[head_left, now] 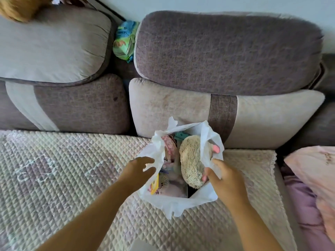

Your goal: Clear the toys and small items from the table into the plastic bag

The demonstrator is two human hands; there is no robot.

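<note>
R hand (223,180) pinches bag rim, fingers curled | L hand (139,169) fingers spread, at opposite rim | plastic bag (181,205) on quilted sofa seat (63,169), full: plush hedgehog (193,160) + sm. toys | thin, floppy, light, tear-prone; grip gathered rim/handles both sides.

Plush toy (194,160) in bag (177,205) on sofa (72,178)

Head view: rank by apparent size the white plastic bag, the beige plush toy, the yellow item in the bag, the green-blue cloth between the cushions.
1. white plastic bag
2. beige plush toy
3. green-blue cloth, though it lies farther from the camera and is partly hidden, so its rank is unsure
4. yellow item, only an edge shows
</note>
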